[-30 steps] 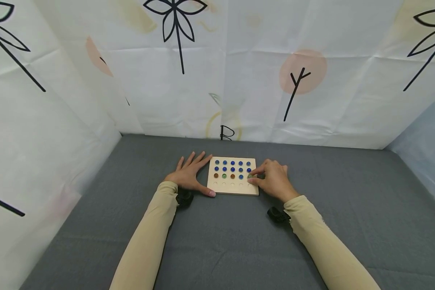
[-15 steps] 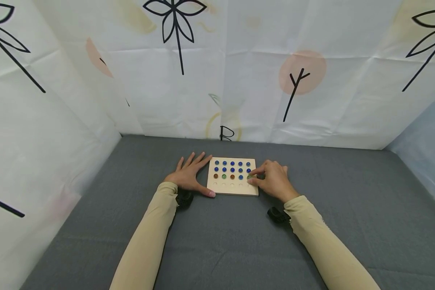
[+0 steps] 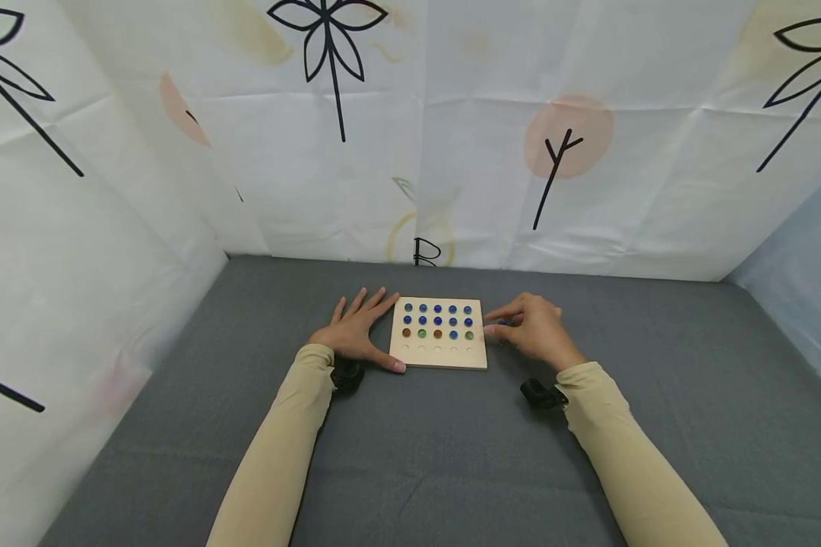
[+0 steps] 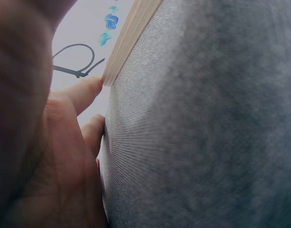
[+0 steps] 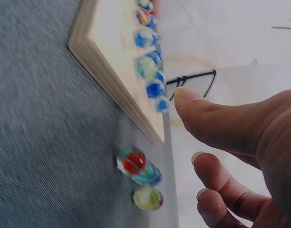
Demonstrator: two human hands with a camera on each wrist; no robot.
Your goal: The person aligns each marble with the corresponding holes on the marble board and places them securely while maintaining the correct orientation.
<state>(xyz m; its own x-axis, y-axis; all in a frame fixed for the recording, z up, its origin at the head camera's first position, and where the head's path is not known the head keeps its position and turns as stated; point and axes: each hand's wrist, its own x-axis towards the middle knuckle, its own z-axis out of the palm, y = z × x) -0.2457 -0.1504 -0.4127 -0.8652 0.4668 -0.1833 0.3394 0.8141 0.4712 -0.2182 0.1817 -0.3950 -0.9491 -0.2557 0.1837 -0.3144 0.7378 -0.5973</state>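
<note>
A pale wooden board (image 3: 427,358) lies on the grey cloth with three rows of marbles in its hollows. Blue marbles (image 3: 439,320) fill the two far rows; the third mixes brown, green and blue, with a green marble (image 3: 469,335) at its right end. The nearest row of hollows holds none. My left hand (image 3: 354,333) is spread, index finger and thumb touching the board's left corners. Just right of the board is my right hand (image 3: 539,328), thumb and fingers apart, holding nothing. Near it, the right wrist view shows loose marbles: red-centred (image 5: 132,162), blue (image 5: 148,175) and yellow-green (image 5: 148,198).
Grey cloth (image 3: 424,456) covers the table around the board. A white patterned sheet (image 3: 479,182) hangs behind the far edge, with another sheet (image 3: 109,228) on the left. Dark wrist cameras (image 3: 542,393) sit under both wrists.
My right hand has let go of the green marble at the third row's right end and moved right, off the board, to the loose marbles. My left hand stays in place.
</note>
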